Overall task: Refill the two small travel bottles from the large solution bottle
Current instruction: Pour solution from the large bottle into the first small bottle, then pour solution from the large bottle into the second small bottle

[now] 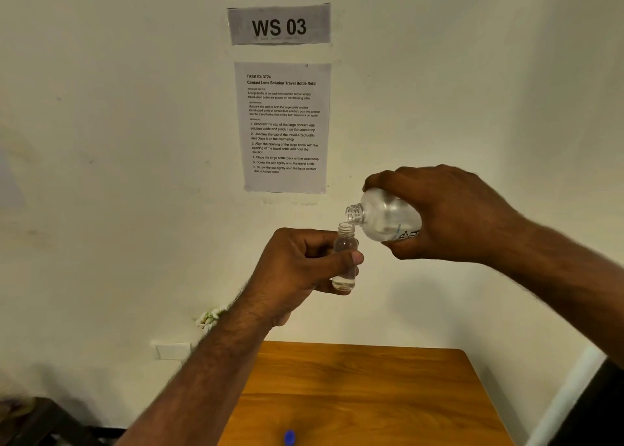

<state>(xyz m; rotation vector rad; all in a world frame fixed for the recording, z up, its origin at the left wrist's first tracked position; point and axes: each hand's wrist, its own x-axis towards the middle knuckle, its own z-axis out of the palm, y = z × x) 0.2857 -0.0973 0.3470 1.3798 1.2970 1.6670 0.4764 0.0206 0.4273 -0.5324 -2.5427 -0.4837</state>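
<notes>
My left hand (297,266) grips a small clear travel bottle (345,243), upright and uncapped, with a little clear liquid at its bottom. My right hand (449,216) holds the large clear solution bottle (385,216) tipped to the left, uncapped. Its threaded neck sits just above and touching the rim of the small bottle's mouth. Both bottles are held in the air well above the table. My fingers hide most of the large bottle's body. No second travel bottle is in view.
A wooden table (371,388) lies below, against a white wall. A small blue cap (289,437) rests near the table's front edge. A "WS 03" sign (279,24) and a printed task sheet (283,127) hang on the wall.
</notes>
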